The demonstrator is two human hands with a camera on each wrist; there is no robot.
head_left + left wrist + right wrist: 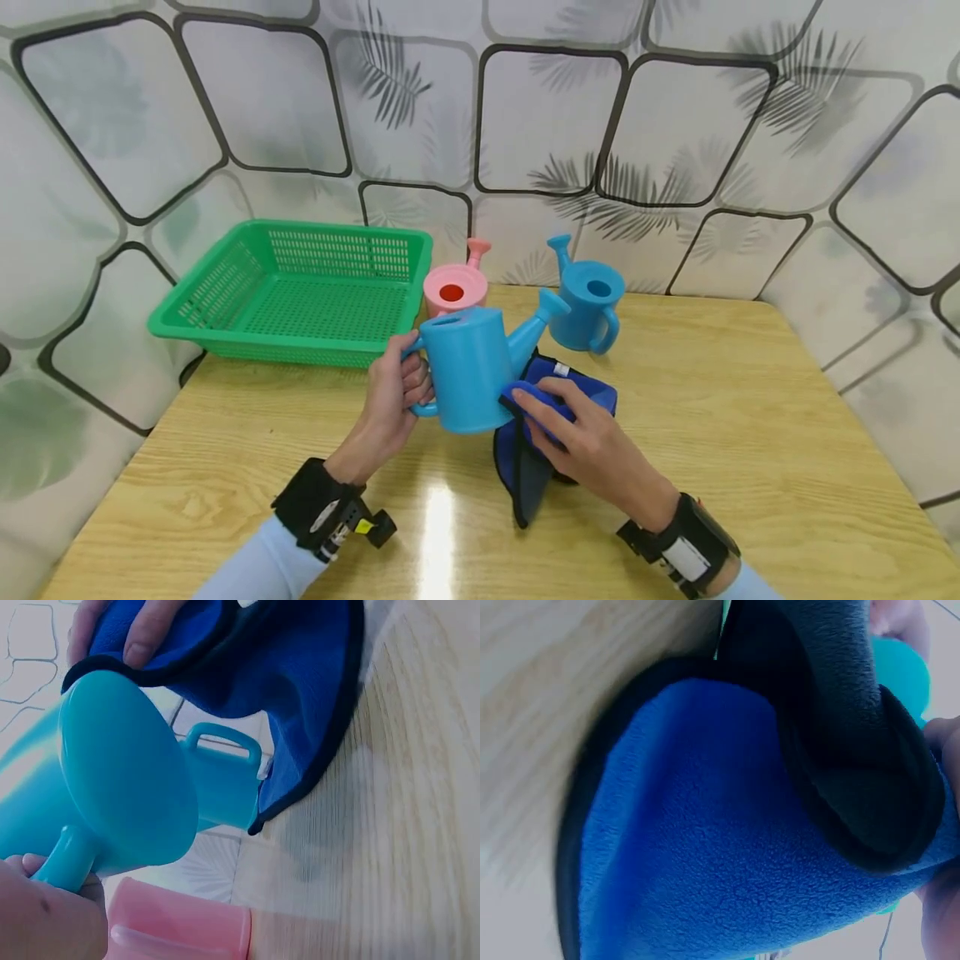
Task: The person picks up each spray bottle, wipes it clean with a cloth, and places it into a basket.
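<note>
In the head view my left hand (396,387) grips the handle of a blue watering can (471,375), raised above the table with its spout toward the right. My right hand (588,433) pinches a blue cloth (536,467) with dark edging against the can's lower right side; the rest of the cloth hangs down to the tabletop. The left wrist view shows the can's base (127,765) close up, with the cloth (300,697) beside it. Folds of cloth (697,817) fill most of the right wrist view and hide part of the right fingers.
A green plastic basket (315,346) stands at the back left of the wooden table (712,467). Beside it is a pink watering can (456,283), partly behind the held one. A second blue watering can (581,308) stands at the back, near the patterned wall covering (551,125).
</note>
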